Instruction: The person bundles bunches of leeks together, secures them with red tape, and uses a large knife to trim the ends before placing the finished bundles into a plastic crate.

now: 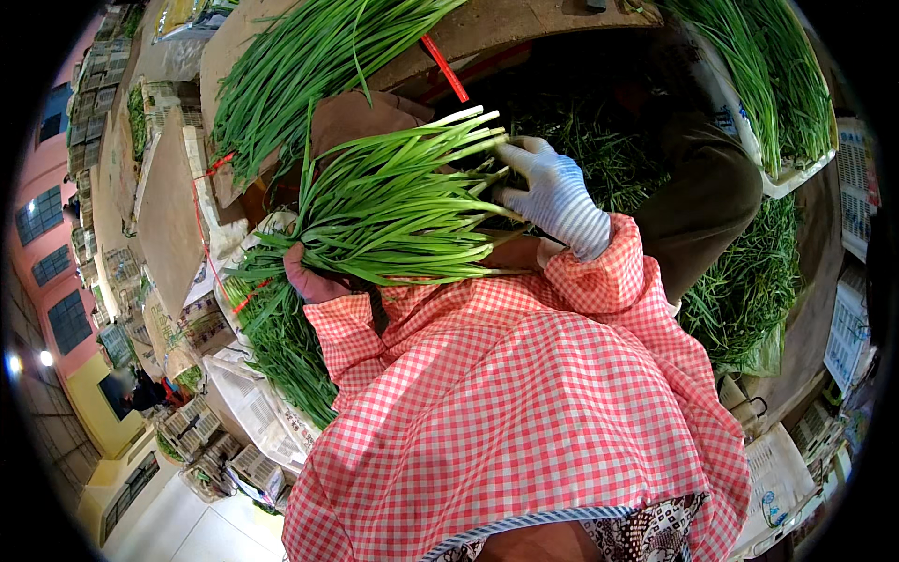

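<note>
A loose bunch of garlic chives (403,201) lies across my lap, pale stem ends to the right and green leaves to the left. My left hand (314,276), in a dark reddish glove, is closed round the leafy end, its fingers partly hidden beneath the leaves. At the stem ends is my right hand (557,192), in a white-and-blue striped glove. Its thumb and forefinger are bent about a few stems, which lie between their tips. Red-and-white checked sleeves (599,267) cover both my arms.
A larger heap of chives (300,70) rests on a brown board (524,21) ahead, near a red strip (445,67). At the far right, more chives (773,84) fill a white-rimmed container (794,183). Loose green scraps (740,290) lie beside my right leg (712,201).
</note>
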### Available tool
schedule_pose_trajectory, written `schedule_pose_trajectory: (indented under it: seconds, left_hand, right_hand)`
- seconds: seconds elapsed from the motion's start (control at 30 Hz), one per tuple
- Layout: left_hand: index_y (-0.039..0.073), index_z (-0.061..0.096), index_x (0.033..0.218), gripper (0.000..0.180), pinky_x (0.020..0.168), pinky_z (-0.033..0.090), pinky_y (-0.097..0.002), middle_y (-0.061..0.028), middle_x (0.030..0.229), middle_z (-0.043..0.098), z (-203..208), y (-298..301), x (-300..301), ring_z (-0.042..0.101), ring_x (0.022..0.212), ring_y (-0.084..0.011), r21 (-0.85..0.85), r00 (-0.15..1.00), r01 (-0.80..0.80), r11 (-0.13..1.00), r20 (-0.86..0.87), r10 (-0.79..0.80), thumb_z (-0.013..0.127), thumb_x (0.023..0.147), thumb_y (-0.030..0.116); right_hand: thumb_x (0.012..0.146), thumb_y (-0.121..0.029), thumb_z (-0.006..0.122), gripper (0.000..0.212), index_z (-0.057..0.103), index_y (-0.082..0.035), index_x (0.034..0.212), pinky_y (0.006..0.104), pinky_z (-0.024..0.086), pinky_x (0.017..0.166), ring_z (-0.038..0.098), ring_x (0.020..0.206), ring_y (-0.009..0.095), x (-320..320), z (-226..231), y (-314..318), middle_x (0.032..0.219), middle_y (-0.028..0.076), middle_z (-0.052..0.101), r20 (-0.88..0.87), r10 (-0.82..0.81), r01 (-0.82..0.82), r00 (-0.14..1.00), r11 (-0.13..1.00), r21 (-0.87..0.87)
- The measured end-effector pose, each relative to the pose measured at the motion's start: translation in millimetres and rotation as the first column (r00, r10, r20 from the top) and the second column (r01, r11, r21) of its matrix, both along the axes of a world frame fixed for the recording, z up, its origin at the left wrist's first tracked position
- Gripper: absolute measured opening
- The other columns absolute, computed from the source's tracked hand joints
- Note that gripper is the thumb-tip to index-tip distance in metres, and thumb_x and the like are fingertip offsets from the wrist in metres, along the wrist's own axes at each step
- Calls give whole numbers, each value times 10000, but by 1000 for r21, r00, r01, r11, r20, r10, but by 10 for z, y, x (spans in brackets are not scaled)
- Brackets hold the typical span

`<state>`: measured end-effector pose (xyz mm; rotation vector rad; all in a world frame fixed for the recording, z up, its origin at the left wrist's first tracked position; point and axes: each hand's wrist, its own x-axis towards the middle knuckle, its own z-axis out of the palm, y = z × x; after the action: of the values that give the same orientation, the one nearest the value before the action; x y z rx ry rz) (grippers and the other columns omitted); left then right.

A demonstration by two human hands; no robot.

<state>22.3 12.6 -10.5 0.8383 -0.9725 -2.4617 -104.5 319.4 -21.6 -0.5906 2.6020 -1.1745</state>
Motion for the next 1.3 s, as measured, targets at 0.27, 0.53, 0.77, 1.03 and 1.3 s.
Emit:
schedule_pose_trajectory:
  seconds: [0.27, 0.53, 0.77, 1.03, 1.3]
  left_hand:
    - [-20, 521, 1173, 487, 876, 493, -465, -179, 1123, 595, 68, 82, -45, 597, 986, -319, -17, 999, -19, 1000, 35, 19, 501, 780, 266]
    - [-19, 497, 1221, 545, 906, 478, -464, -182, 1167, 574, 33, -4, -77, 578, 1039, -320, -77, 999, -22, 997, 32, 24, 496, 783, 306]
    - [-6, 525, 1192, 522, 896, 484, -465, -173, 1142, 593, 55, -103, -52, 590, 1013, -320, -24, 996, 8, 1000, 86, -5, 513, 773, 304]
    - [3, 510, 1211, 526, 898, 479, -467, -181, 1158, 581, -40, -103, -45, 577, 1032, -324, 7, 997, -9, 1000, 76, 9, 509, 777, 299]
    - [-13, 517, 1192, 503, 897, 481, -449, -177, 1123, 599, 62, -33, -65, 592, 1006, -313, -117, 994, -34, 993, 102, 46, 517, 774, 268]
  right_hand:
    - [755, -394, 675, 342, 685, -65, 849, 382, 502, 653, 631, 718, 318, 61, 224, 132, 753, 142, 638, 280, 252, -293, 926, 949, 114]
    - [824, -326, 650, 360, 660, 34, 833, 320, 465, 560, 581, 598, 155, 171, -27, -35, 660, 97, 637, 640, 325, -12, 697, 897, -442]
    - [797, -140, 666, 189, 654, 17, 901, 248, 458, 549, 560, 629, 87, 177, 371, -235, 707, 41, 633, 698, 528, 155, 484, 733, -662]
    - [905, -224, 574, 362, 571, 35, 1158, 202, 459, 609, 535, 697, 52, 420, 311, -265, 854, 19, 641, 710, 515, 217, 480, 714, -665]
    - [891, -244, 578, 321, 621, 38, 1038, 249, 486, 684, 574, 764, 88, 350, 181, -242, 840, 54, 650, 535, 440, 49, 721, 739, -672]
